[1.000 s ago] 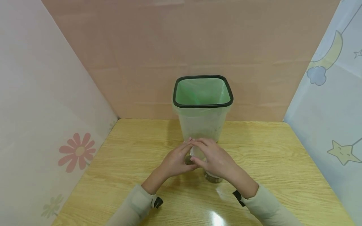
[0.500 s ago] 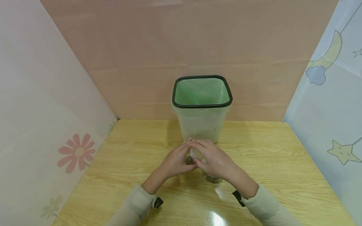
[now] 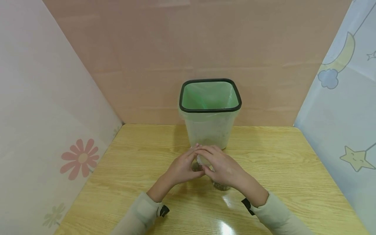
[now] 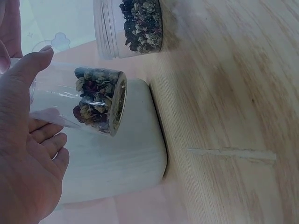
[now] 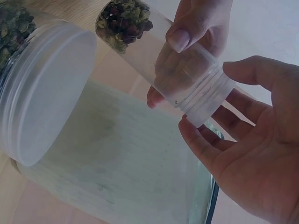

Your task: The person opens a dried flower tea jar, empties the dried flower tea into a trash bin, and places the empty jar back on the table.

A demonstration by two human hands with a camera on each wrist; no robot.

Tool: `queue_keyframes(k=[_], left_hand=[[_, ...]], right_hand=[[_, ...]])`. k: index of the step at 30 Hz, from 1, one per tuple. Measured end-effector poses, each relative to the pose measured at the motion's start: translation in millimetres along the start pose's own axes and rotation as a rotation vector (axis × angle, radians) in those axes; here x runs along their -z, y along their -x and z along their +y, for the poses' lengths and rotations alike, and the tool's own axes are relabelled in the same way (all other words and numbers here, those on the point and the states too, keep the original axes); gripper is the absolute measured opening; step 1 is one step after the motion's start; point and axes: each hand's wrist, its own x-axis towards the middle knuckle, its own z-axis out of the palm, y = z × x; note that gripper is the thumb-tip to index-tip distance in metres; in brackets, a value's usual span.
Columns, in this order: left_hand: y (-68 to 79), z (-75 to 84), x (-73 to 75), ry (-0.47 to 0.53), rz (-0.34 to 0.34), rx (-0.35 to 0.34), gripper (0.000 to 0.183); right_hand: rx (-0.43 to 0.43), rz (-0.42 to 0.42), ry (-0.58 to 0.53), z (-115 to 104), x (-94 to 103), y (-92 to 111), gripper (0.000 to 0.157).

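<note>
My left hand [image 3: 182, 168] grips a clear cylindrical jar [image 4: 100, 98], its thumb and fingers around the upper body. Dried flowers or herbs [image 5: 126, 23] lie in the bottom of the jar, which is held above the table. My right hand [image 3: 225, 168] pinches the translucent screw lid [image 5: 208, 105] between thumb and fingertips; the lid sits at the jar's mouth. Beside it, below my right hand, a second jar [image 3: 221, 187] of dried flowers stands on the table. A frosted lid [image 5: 49, 95] covers this one, largely hidden by my hand in the head view.
Just beyond the hands stands a whitish bin [image 3: 208, 130] with a green liner [image 3: 211, 93] and a dark rim. The wooden table [image 3: 141, 147] meets a pinkish back wall, with patterned panels at left and right.
My right thumb and fingers have shifted slightly around the lid, with a small turn of the hand. My left hand and its jar stay nearly still.
</note>
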Motion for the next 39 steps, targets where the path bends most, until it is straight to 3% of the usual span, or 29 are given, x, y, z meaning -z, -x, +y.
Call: queue_keyframes(k=[23,39], left_hand=[[-0.5,1.0,0.8,0.009,-0.009,0.027,0.080],[-0.6,-0.4,0.4,-0.010,0.012,-0.003,0.081]], right_hand=[[-0.022,-0.012,-0.010,-1.9,3.5,0.6,0.049],[-0.045,-0.011,0.008,-0.1,7.2,0.8,0.051]])
